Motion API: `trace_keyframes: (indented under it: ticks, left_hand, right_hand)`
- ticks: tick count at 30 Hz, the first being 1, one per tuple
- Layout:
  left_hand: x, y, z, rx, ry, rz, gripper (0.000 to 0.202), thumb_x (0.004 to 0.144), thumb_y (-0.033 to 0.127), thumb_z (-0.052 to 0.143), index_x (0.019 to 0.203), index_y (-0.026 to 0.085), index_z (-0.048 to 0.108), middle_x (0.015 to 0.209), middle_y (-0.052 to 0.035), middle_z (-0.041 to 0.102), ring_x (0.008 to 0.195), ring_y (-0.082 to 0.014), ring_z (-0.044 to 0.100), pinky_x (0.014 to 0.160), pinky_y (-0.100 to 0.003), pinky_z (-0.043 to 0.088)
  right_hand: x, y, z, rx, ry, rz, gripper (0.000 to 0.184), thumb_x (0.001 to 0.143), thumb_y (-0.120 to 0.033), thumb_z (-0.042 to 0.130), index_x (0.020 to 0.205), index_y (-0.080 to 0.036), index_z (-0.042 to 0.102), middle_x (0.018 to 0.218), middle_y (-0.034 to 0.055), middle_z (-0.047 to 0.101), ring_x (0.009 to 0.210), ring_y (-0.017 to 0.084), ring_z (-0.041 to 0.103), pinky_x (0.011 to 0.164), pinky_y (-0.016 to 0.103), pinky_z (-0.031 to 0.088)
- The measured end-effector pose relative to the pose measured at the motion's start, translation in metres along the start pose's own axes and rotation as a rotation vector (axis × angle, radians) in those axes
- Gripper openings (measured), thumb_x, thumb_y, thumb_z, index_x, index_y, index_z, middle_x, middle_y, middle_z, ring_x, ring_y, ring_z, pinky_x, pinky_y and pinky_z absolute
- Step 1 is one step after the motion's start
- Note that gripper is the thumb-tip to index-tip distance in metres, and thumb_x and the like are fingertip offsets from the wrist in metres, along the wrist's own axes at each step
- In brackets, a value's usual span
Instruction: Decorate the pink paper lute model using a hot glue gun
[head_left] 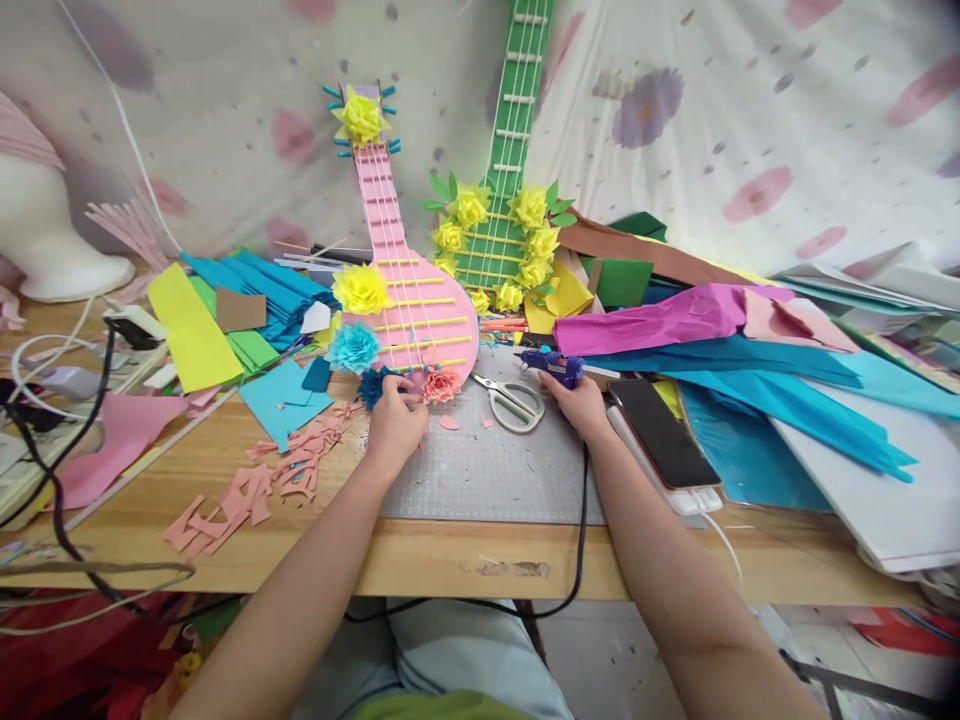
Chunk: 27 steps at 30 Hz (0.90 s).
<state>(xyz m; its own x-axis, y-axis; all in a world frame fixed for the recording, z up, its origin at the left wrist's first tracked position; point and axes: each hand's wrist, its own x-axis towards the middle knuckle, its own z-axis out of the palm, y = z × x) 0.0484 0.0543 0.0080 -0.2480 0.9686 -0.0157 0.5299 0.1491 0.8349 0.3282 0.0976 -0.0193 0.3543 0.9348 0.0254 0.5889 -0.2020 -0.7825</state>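
My right hand [579,402] is wrapped round a dark blue glue gun [553,366], with a white glue stick out of its back and its nozzle to the left. My left hand [397,420] is closed, fingers curled, at the lower edge of a pink paper lute [427,300]. What its fingertips grip, if anything, is hidden. It is between a dark blue paper flower [373,387] and a coral paper flower [441,386]. Above them on the lute are a light blue flower [354,348] and a yellow flower [361,289]. Scissors [514,403] lie between my hands.
A grey cutting mat [487,480] lies under my hands. Coral paper scraps [232,512] are at left. A green paper instrument [499,220] with yellow flowers leans behind. A phone [664,432] and crepe paper [660,318] lie at right. The gun's black cord [583,530] hangs over the table edge.
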Motion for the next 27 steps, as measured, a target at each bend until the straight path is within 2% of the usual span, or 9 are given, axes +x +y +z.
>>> trace_keyframes:
  ticks: [3, 5, 9, 12, 17, 23, 27]
  left_hand:
    - [-0.0006, 0.0012, -0.0014, -0.011, 0.007, -0.013, 0.030, 0.067, 0.011, 0.052, 0.091, 0.023, 0.039, 0.094, -0.0053, 0.069, 0.056, -0.0144, 0.063, 0.059, -0.027, 0.047]
    - [-0.0012, 0.0020, -0.0015, -0.034, 0.004, -0.017, 0.032, 0.067, 0.011, 0.052, 0.093, 0.023, 0.039, 0.097, -0.0057, 0.069, 0.052, -0.0127, 0.062, 0.056, -0.026, 0.047]
    - [-0.0023, 0.0031, 0.0012, -0.145, -0.023, -0.066, 0.034, 0.067, 0.011, 0.052, 0.096, 0.023, 0.038, 0.104, -0.0062, 0.066, 0.036, -0.0077, 0.052, 0.040, -0.023, 0.042]
    - [-0.0022, 0.0031, 0.0046, -0.246, -0.031, -0.101, 0.035, 0.067, 0.010, 0.051, 0.096, 0.022, 0.037, 0.102, -0.0061, 0.065, 0.033, -0.0074, 0.050, 0.032, -0.022, 0.038]
    - [-0.0011, 0.0030, 0.0066, -0.340, -0.027, -0.124, 0.034, 0.067, 0.008, 0.049, 0.096, 0.021, 0.037, 0.102, -0.0066, 0.064, 0.032, -0.0083, 0.050, 0.030, -0.024, 0.039]
    - [-0.0013, 0.0029, 0.0057, -0.313, -0.021, -0.111, 0.037, 0.067, 0.008, 0.052, 0.097, 0.021, 0.037, 0.097, -0.0045, 0.066, 0.031, -0.0074, 0.049, 0.030, -0.022, 0.038]
    - [-0.0006, 0.0028, 0.0084, -0.339, -0.026, -0.124, 0.037, 0.066, 0.008, 0.051, 0.098, 0.021, 0.036, 0.103, -0.0058, 0.064, 0.031, -0.0063, 0.049, 0.028, -0.021, 0.037]
  right_hand:
    - [0.0000, -0.0002, 0.0001, 0.014, 0.007, 0.008, 0.057, 0.064, -0.065, 0.060, 0.083, -0.012, 0.070, 0.081, 0.0123, 0.071, 0.081, 0.028, 0.065, 0.067, 0.033, 0.048]
    - [-0.0004, -0.0006, 0.0004, 0.019, 0.003, 0.004, 0.058, 0.064, -0.065, 0.060, 0.083, -0.012, 0.070, 0.081, 0.0121, 0.071, 0.080, 0.027, 0.065, 0.067, 0.032, 0.048]
    - [-0.0001, 0.0008, 0.0019, 0.029, 0.006, 0.000, 0.059, 0.063, -0.067, 0.061, 0.084, -0.012, 0.070, 0.082, 0.0110, 0.071, 0.081, 0.026, 0.065, 0.068, 0.031, 0.048]
    - [0.0002, 0.0021, 0.0025, 0.028, 0.004, 0.005, 0.060, 0.063, -0.067, 0.061, 0.086, -0.012, 0.070, 0.084, 0.0104, 0.071, 0.082, 0.026, 0.065, 0.069, 0.031, 0.048]
    - [-0.0010, -0.0002, 0.0012, 0.006, -0.004, 0.016, 0.061, 0.063, -0.068, 0.060, 0.085, -0.012, 0.071, 0.085, 0.0113, 0.071, 0.083, 0.027, 0.065, 0.071, 0.033, 0.047]
    - [-0.0012, -0.0008, 0.0011, -0.001, -0.007, 0.008, 0.060, 0.064, -0.066, 0.059, 0.087, -0.013, 0.071, 0.086, 0.0116, 0.071, 0.084, 0.027, 0.065, 0.072, 0.033, 0.047]
    - [-0.0009, -0.0004, 0.0024, -0.003, -0.012, -0.006, 0.060, 0.064, -0.067, 0.059, 0.086, -0.012, 0.071, 0.084, 0.0110, 0.071, 0.083, 0.027, 0.065, 0.071, 0.033, 0.048]
